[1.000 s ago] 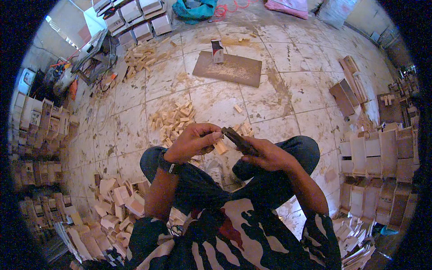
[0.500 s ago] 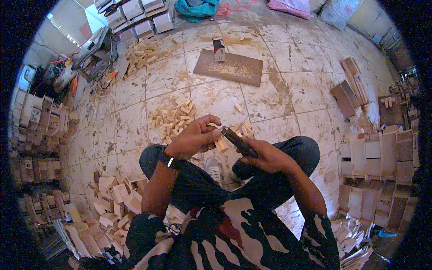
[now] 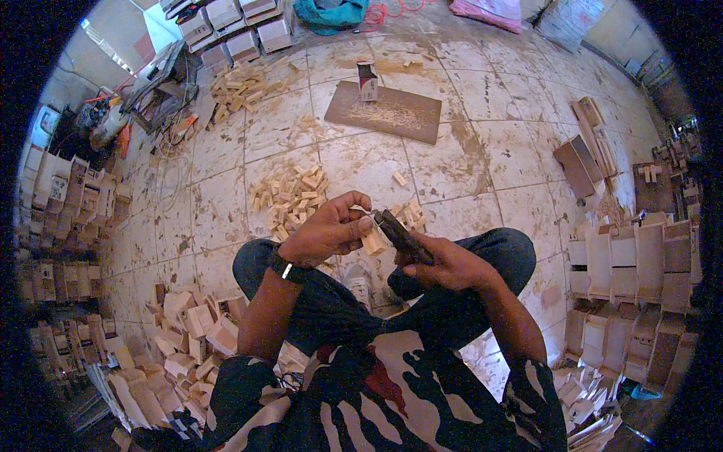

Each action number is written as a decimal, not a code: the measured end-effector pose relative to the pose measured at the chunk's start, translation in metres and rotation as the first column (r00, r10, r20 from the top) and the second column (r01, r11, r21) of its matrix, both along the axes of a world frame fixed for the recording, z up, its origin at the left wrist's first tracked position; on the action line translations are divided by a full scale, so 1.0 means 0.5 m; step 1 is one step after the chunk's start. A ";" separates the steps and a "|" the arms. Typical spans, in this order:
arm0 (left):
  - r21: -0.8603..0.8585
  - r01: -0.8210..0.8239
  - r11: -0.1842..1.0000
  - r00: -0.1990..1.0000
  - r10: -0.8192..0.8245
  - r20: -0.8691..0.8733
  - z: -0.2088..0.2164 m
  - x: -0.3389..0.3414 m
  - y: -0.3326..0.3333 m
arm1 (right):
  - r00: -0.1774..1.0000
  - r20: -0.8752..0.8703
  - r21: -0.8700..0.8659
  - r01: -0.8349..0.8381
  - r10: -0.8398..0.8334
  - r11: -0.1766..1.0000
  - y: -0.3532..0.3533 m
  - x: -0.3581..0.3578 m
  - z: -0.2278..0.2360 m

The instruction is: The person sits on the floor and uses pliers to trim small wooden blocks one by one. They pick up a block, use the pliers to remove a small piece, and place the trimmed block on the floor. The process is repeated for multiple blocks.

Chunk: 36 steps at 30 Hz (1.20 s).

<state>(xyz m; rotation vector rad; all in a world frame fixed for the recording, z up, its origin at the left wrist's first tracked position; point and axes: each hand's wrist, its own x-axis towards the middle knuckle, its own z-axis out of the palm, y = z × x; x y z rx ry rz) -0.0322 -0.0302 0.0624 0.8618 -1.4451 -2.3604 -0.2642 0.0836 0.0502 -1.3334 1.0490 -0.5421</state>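
Observation:
Between the thumb and fingers of my left hand point(image 3: 327, 232) is a small pale wooden block point(image 3: 374, 242). My right hand point(image 3: 450, 262) is wrapped round a dark, elongated hand tool point(image 3: 405, 238) whose kind I cannot make out. The tool's far end, with a bit of bright metal at its tip, is close to my left fingertips, just above the block. Whether it touches the block I cannot tell. Beyond my left hand lies a heap of small wooden blocks point(image 3: 294, 197), and a smaller group of blocks point(image 3: 410, 216) lies behind the tool.
Farther out, a brown board point(image 3: 410, 120) strewn with shavings carries a small box point(image 3: 367, 81). Wooden pieces point(image 3: 197, 331) are heaped at my left, and stacked wooden parts point(image 3: 636, 260) stand at the right. My crossed legs point(image 3: 497, 252) sit below my hands on the tiled floor.
The tool's far end has shifted slightly to the right, away from my left fingertips. Both hands keep their grips and nearly their places.

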 end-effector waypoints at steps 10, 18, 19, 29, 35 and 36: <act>0.054 -0.061 0.997 0.998 0.062 -0.022 -0.002 -0.003 0.004 | 1.000 -0.024 0.016 0.005 -0.004 1.000 0.002 -0.004 -0.005; 0.067 -0.055 0.996 0.997 0.058 -0.048 -0.010 -0.004 0.003 | 0.995 0.096 0.072 0.010 -0.017 0.997 0.003 0.000 0.002; 0.056 -0.047 0.997 0.998 0.049 -0.049 -0.010 -0.004 0.003 | 0.995 0.097 0.074 0.016 -0.023 0.997 0.004 0.000 0.001; 0.043 -0.069 0.997 0.998 0.069 -0.002 -0.005 -0.009 0.006 | 1.000 0.011 0.001 0.006 -0.006 1.000 0.002 0.003 -0.002; 0.020 -0.028 0.999 0.999 0.028 -0.026 -0.009 -0.009 -0.002 | 0.993 -0.108 -0.088 -0.052 0.043 0.995 -0.001 0.002 0.003; 0.039 -0.025 0.999 0.999 0.026 -0.019 -0.009 -0.009 -0.001 | 0.993 -0.108 -0.099 -0.052 0.042 0.994 0.000 0.002 0.003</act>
